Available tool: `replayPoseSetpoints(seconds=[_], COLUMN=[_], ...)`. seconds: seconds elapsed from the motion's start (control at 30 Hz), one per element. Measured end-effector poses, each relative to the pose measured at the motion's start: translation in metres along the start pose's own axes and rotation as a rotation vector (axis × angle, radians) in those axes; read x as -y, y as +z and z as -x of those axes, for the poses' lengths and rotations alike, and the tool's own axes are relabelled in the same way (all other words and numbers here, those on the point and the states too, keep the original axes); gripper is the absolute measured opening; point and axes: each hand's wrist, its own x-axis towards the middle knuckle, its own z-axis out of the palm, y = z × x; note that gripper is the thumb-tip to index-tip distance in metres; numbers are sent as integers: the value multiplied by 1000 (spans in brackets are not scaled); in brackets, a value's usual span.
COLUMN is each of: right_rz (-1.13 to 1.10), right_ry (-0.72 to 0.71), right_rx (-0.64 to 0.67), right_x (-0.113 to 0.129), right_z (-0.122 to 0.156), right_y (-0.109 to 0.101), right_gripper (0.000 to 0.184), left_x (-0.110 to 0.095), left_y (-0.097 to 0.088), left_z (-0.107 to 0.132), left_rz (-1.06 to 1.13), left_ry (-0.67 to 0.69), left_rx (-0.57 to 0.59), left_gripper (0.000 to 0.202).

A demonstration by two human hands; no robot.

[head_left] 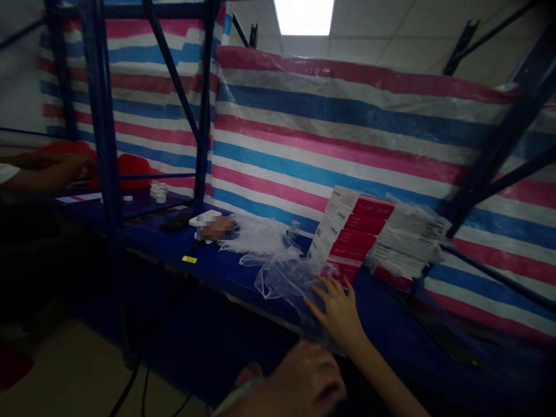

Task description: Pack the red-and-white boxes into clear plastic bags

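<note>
My right hand (pixel 336 310) reaches over the blue shelf with its fingers spread, at the crumpled clear plastic bags (pixel 286 272). Its fingertips are close to the foot of a stack of red and white boxes (pixel 354 231); whether they touch the boxes I cannot tell. Lower down, in front of the shelf edge, my left hand (pixel 308 376) is blurred with its fingers curled in. What it holds, if anything, is hidden.
Behind the boxes leans a plastic-wrapped pile of boxes (pixel 408 240). A small clear jar (pixel 294 227), a yellow label (pixel 189 259) and white round containers (pixel 160 191) sit on the blue shelf (pixel 208 269). Another person's hand (pixel 65 171) is at the left, beyond a blue post (pixel 102 116).
</note>
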Motion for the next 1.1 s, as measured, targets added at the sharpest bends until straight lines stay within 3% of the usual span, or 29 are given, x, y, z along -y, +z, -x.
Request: replayPoseSetpoints(seconds=[0.1,0.17,0.27,0.33,0.4,0.47,0.53,0.63,0.77,0.9,1.0,1.1], right_rz=[12,13,-12,-45,-92,-146,-185,-219,-180,45,158,157], right_ry=[-28,-23,7,50,96,118,125,143,97,-58,-104,-132], right_rx=[20,11,-36,-85,-136,-166,-172,-141,-55,27,37,29], right_x=[2,0,-1,3,9,15,18,12,-8,-21,-18,-9], right_z=[1,2,0,-5,-12,-20,-28,-40,-50,-54,-58,-64], right_y=[-1,0,-2,-9,-17,-26,-34,-44,-49,-50,-56,-66], right_gripper=[21,13,17,16,16,17,18,20,19,28,45,58], left_x=[40,58,61,55,50,49,52,57,58,50,36,22], left_y=[-34,-56,-75,-75,-66,-55,-51,-65,-112,-149,-153,-143], left_z=[2,7,14,14,11,4,-5,-21,-35,-36,-36,-43], left_rz=[-455,-770,-1071,-1195,-1259,-1239,-1173,-1147,-1282,-1389,-1403,-1368], left_ry=[-102,-103,-81,-10,170,362,454,295,-85,-208,-291,-294], left_rx=[-314,-346,-344,-414,-509,-608,-666,-602,-459,-321,-258,-258], left_gripper=[23,24,28,26,27,31,32,31,35,39,38,20])
